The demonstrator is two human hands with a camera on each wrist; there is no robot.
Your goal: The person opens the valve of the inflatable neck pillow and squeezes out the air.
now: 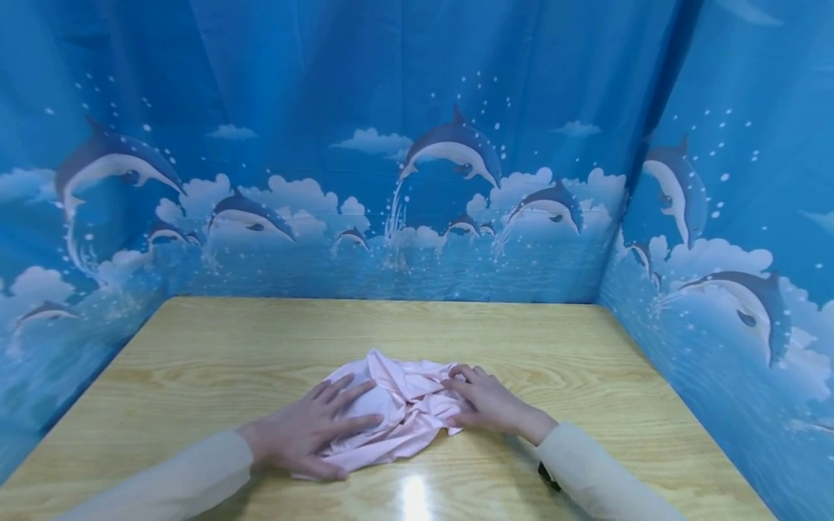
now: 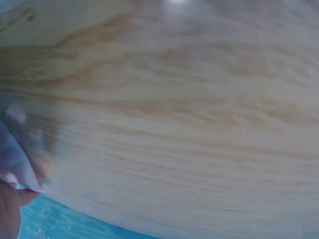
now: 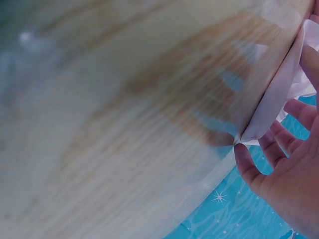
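Observation:
A pale pink cloth [image 1: 392, 405], crumpled into folds, lies on the wooden table in the head view. Spread over its left part is my left hand [image 1: 319, 427], fingers apart and thumb toward the near edge. My right hand [image 1: 491, 405] rests at the cloth's right edge with loosely bent fingers, its thumb apart from them. In the right wrist view, the fingertips [image 3: 244, 154] touch down beside a fold of the cloth [image 3: 279, 94]. Only a bit of the left hand [image 2: 10, 209] and a cloth corner [image 2: 15, 159] show in the left wrist view.
The light wooden table [image 1: 260, 333] reaches back to a blue curtain [image 1: 313, 145] printed with dolphins and clouds. More of this curtain closes off the left and right sides. A bright reflection glares on the tabletop near the front.

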